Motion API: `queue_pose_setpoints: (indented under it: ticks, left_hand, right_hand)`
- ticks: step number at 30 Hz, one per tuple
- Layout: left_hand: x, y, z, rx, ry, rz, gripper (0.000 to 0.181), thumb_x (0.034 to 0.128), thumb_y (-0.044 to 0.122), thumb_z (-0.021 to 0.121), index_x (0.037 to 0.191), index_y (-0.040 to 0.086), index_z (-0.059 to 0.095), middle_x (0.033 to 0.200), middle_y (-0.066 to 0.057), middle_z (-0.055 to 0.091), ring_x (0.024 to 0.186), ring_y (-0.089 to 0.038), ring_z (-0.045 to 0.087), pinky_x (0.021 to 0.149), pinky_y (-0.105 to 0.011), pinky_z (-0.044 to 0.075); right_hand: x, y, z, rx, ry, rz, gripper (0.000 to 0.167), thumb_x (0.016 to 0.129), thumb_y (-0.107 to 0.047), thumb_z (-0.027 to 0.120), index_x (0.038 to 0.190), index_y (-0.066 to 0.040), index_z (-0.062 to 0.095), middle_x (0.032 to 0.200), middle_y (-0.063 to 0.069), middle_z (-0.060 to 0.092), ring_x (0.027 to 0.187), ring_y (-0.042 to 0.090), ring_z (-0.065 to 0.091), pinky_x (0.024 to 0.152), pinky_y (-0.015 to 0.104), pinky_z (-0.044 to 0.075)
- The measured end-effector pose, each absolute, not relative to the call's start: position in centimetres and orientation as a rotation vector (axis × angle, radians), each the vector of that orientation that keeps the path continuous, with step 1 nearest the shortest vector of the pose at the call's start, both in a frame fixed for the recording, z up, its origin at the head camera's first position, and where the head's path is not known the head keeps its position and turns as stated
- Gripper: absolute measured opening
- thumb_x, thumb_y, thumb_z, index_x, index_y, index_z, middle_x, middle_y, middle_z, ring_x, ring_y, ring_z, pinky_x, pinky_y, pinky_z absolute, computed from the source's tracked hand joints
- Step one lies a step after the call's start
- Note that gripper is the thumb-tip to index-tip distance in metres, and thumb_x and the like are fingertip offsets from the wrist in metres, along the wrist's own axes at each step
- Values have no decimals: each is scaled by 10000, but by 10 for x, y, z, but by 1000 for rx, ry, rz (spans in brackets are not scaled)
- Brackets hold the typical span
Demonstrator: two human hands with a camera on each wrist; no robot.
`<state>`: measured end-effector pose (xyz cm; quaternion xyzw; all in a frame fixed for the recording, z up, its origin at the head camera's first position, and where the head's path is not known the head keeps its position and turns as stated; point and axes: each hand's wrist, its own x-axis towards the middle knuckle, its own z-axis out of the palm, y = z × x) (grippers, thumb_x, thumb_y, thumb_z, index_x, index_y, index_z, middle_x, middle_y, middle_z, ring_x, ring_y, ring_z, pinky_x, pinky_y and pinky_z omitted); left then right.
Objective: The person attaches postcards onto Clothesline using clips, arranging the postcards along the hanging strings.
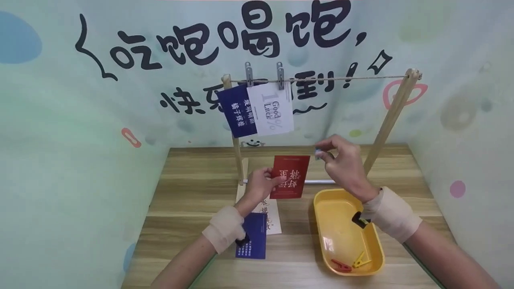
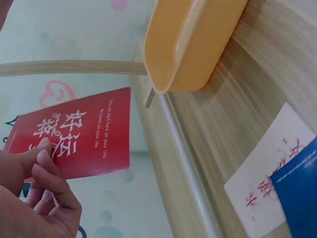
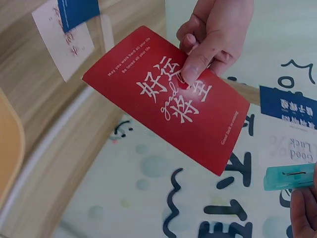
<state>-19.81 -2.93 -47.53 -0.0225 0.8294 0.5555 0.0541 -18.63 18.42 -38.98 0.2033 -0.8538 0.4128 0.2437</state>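
Observation:
A red card [image 1: 295, 168] with white lettering is pinched by my left hand [image 1: 262, 185], thumb across its front, in mid-air below the string. My right hand [image 1: 341, 162] pinches a teal clothespin [image 3: 285, 177] between thumb and fingers, to the right of the red card and apart from it. On the string [image 1: 341, 78] hang a dark blue card [image 1: 237, 116] and a white "Good Luck" card [image 1: 277, 116], overlapping, under two grey clothespins, a left clothespin [image 1: 249, 74] and a right clothespin [image 1: 280, 76].
A yellow basin [image 1: 319, 224] on the wooden table holds a red clothespin [image 1: 341, 265] and a yellow clothespin [image 1: 361, 261]. Another blue card [image 1: 255, 237] lies over a white card [image 1: 274, 220] on the table. Wooden posts, including the right post [image 1: 391, 116], carry the string.

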Motion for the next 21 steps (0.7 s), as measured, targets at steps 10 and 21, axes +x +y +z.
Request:
queue_pose_setpoints:
  ticks: [10,21]
  left_hand:
    - [-223,-26,-431,-24,2547,1777,249,854,140,791,1013,-9,670,936,-172,746,578,-56,570,541,-177,506]
    - [-237,-17,-395,41,2543,1753,252,844,175,806,1028,30,713,940,-136,770,616,-86,619,542,-187,513]
  right_hand:
    - [-208,176,-346,608,-2254,1203,131,855,65,719,981,31,702,942,142,750,830,208,694,777,82,496]
    - [-229,165,-307,392,-2332,1331,157,914,6,676,1067,-22,701,1029,110,741,904,136,683,837,168,532]
